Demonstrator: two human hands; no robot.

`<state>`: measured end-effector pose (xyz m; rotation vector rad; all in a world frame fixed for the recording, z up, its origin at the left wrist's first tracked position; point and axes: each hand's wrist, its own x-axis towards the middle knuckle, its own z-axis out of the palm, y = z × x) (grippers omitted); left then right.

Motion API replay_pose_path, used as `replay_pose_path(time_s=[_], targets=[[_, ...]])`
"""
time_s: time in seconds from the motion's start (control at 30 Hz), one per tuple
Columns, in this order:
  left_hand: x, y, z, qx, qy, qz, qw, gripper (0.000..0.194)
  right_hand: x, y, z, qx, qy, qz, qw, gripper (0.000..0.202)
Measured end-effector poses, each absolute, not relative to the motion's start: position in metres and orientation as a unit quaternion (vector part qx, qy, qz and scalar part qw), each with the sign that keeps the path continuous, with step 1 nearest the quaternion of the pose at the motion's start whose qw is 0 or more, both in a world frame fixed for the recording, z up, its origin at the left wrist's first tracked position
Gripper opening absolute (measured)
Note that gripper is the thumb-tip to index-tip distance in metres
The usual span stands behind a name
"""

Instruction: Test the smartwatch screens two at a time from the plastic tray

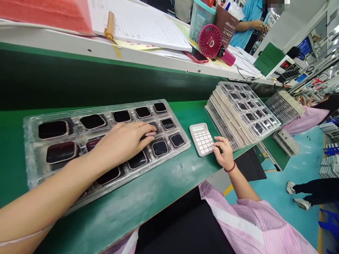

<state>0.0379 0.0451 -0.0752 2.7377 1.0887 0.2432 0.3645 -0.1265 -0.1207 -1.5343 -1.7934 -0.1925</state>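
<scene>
A clear plastic tray (106, 111) holding rows of dark square watch-like pieces lies on the green bench. My left hand (127, 141) reaches over it, thumb and fingers closed on one watch piece (150, 133) in the middle row, toward the right end. To the right of the tray rests a small pink calculator (201, 140). My right hand (223, 151) is at the calculator's lower right edge, its fingers bent and apart, holding nothing. A red bead bracelet circles that wrist.
Stacked trays (233, 116) of similar pieces stand right of the calculator, with more stacks (284, 107) beyond. On the shelf (159, 54) are papers, a pink fan (210, 40), a phone (197, 56) and a green box (270, 60). Other people appear at the right.
</scene>
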Motion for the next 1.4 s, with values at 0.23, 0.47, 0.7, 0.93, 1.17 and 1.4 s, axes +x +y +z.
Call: replay_pose_path(time_s=[0.23, 0.47, 0.7, 0.93, 1.17, 1.4], targets=[[0.039, 0.044, -0.071, 0.921, 0.364, 0.083, 0.108, 0.05, 0.366, -0.125, -0.121, -0.619, -0.684, -0.039, 0.385, 0.02], [0.038, 0.043, -0.07, 0.922, 0.363, 0.079, 0.11, 0.047, 0.364, -0.111, -0.117, -0.6, -0.708, -0.044, 0.371, 0.024], [0.038, 0.043, -0.072, 0.922, 0.364, 0.075, 0.108, 0.045, 0.371, -0.09, -0.115, -0.614, -0.722, -0.024, 0.319, 0.047], [0.038, 0.043, -0.071, 0.921, 0.363, 0.085, 0.112, 0.047, 0.366, -0.09, -0.107, -0.588, -0.733, -0.023, 0.341, 0.042], [0.038, 0.044, -0.073, 0.917, 0.363, 0.111, 0.125, 0.044, 0.35, -0.093, -0.109, -0.582, -0.735, -0.038, 0.346, 0.033], [0.039, 0.043, -0.074, 0.921, 0.357, 0.104, 0.116, 0.041, 0.342, -0.081, -0.104, -0.601, -0.771, -0.044, 0.207, 0.031]])
